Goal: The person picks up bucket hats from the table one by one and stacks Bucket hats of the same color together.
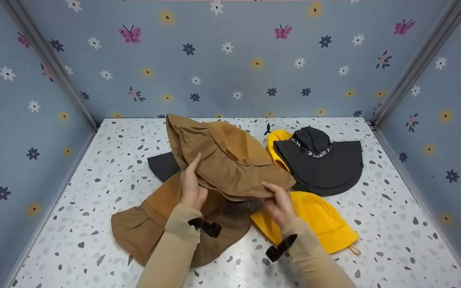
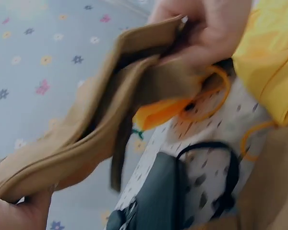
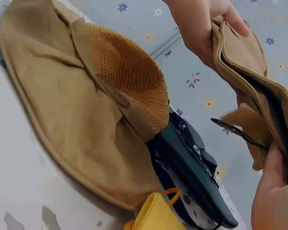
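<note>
Both hands hold up a brown sun hat with a knitted tan crown, gripping its wide floppy brim. My left hand pinches the brim's near left part, thumb on top. My right hand pinches the near right edge between thumb and fingers. In the right wrist view the held hat shows its brim folded into two layers, with a strap hanging beside it. Beneath my hands, a second brown sun hat with a knitted crown lies on the speckled table, partly hidden by my left forearm.
Right of my right hand lies a yellow bucket hat with a cord loop. Behind it are dark wide-brimmed hats with a lettered band, overlapping another yellow hat. A dark brim peeks out at left. Flower-patterned walls enclose the table.
</note>
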The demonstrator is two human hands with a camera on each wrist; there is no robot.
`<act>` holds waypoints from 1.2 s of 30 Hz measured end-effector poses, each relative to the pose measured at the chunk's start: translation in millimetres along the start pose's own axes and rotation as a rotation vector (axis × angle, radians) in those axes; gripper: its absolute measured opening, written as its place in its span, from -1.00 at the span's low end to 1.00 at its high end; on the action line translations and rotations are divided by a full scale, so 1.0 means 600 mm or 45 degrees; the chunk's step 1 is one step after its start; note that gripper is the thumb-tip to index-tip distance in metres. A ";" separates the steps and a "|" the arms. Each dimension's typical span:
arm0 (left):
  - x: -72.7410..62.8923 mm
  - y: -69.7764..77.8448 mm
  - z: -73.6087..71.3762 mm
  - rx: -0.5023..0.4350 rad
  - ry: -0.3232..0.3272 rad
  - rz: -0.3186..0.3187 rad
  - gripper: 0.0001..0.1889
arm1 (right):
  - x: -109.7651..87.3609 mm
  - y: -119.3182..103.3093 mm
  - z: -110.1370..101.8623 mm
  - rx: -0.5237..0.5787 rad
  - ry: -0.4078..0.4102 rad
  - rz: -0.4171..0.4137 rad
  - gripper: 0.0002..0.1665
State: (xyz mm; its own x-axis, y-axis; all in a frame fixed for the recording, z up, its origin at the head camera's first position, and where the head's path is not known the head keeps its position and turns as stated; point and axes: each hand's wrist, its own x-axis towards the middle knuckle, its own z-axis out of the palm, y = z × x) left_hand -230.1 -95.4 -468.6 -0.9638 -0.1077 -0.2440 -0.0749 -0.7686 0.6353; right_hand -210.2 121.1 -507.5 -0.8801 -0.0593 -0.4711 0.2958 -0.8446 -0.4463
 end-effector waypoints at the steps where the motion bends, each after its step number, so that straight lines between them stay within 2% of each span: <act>1: 0.001 0.006 -0.003 0.002 -0.001 -0.003 -0.44 | -0.001 0.000 -0.001 -0.018 0.000 -0.008 -0.42; 4: 0.006 0.024 -0.013 0.022 0.012 -0.001 -0.42 | -0.001 -0.001 -0.005 -0.066 -0.009 -0.033 -0.49; 11: 0.011 0.054 -0.027 0.086 0.067 -0.016 -0.34 | -0.002 0.000 -0.014 -0.162 -0.025 -0.063 -0.45; 17: 0.004 0.054 -0.042 0.088 0.082 -0.011 -0.28 | -0.004 0.001 -0.015 -0.184 -0.079 -0.059 -0.57; 23: -0.006 0.055 -0.050 0.121 0.001 0.041 -0.19 | -0.005 -0.002 -0.017 -0.152 -0.137 -0.046 -0.47; 27: -0.011 0.058 -0.049 0.176 -0.013 0.059 -0.18 | -0.005 -0.002 -0.019 -0.161 -0.107 -0.038 -0.54; 33: -0.018 0.065 -0.053 0.294 0.040 0.083 -0.16 | -0.004 -0.005 -0.020 -0.193 -0.141 -0.014 -0.55; 36: -0.019 0.074 -0.058 0.349 0.087 0.081 -0.08 | -0.004 -0.009 -0.018 -0.209 -0.158 0.009 -0.53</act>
State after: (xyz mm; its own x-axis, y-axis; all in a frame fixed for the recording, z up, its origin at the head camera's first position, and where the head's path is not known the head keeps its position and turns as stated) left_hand -213.8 -150.2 -462.8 -0.9499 -0.1997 -0.2406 -0.0905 -0.5609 0.8230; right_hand -205.6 131.7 -512.2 -0.9139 -0.1382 -0.3817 0.3494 -0.7467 -0.5660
